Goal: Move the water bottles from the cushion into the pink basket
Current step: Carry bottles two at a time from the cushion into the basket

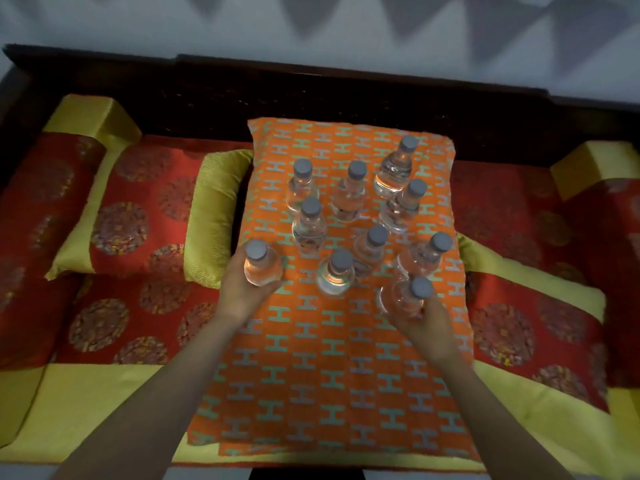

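An orange cushion (311, 358) patterned with teal and grey H shapes lies on a red and yellow sofa. Several clear water bottles with grey caps stand upright on its far half, among them one at the middle (335, 275) and one at the back right (394, 168). My left hand (242, 289) is wrapped around a bottle (260, 265) at the cushion's left edge. My right hand (427, 323) grips another bottle (407, 297) at the front right of the group. The pink basket is not in view.
A red and yellow pillow (138, 216) lies to the left of the cushion, another pillow (540, 327) to the right. Bolsters (45, 188) sit at both sofa ends. A dark wooden backrest (311, 95) runs behind.
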`<control>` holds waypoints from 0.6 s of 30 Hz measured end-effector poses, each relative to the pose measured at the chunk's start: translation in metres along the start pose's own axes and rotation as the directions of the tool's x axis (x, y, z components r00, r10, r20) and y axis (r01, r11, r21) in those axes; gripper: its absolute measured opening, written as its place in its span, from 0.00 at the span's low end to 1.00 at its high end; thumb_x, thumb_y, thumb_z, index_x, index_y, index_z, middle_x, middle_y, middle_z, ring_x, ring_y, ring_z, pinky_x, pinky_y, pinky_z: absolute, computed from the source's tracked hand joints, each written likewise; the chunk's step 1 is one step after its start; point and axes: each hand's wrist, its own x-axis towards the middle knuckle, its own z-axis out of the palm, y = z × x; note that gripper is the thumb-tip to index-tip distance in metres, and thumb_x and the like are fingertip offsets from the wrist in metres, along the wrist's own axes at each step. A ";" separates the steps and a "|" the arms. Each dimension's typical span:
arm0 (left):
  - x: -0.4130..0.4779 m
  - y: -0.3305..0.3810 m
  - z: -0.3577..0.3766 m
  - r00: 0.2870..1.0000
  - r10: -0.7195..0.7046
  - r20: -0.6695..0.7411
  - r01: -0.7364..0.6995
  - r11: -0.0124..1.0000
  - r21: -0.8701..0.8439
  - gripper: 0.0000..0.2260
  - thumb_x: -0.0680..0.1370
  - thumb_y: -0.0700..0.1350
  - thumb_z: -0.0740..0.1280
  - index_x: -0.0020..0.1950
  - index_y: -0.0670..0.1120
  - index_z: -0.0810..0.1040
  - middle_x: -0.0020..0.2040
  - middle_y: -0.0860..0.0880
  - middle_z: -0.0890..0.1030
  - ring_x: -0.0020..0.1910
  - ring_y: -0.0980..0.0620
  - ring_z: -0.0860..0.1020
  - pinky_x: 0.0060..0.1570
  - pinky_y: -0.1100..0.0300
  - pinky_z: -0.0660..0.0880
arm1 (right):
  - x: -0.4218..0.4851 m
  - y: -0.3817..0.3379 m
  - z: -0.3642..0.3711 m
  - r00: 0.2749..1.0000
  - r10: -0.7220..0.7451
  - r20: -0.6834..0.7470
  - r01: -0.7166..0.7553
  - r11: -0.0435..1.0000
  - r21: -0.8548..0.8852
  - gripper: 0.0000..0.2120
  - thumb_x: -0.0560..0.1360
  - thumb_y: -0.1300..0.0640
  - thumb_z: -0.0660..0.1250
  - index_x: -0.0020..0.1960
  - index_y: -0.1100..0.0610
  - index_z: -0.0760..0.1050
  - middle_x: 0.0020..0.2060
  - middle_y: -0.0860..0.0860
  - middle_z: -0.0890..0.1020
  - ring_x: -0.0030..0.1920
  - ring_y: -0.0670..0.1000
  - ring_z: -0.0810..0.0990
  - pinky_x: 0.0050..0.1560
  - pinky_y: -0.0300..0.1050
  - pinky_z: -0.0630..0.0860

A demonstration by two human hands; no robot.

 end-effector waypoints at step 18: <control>-0.010 -0.006 -0.016 0.990 -0.079 0.115 0.086 0.994 -0.065 0.31 0.65 0.44 0.79 0.65 0.48 0.73 0.54 0.58 0.80 0.51 0.65 0.78 0.43 0.76 0.72 | -0.012 -0.005 0.007 0.985 0.114 -0.127 -0.080 0.966 0.247 0.29 0.64 0.59 0.79 0.61 0.50 0.72 0.46 0.34 0.80 0.45 0.37 0.80 0.39 0.30 0.76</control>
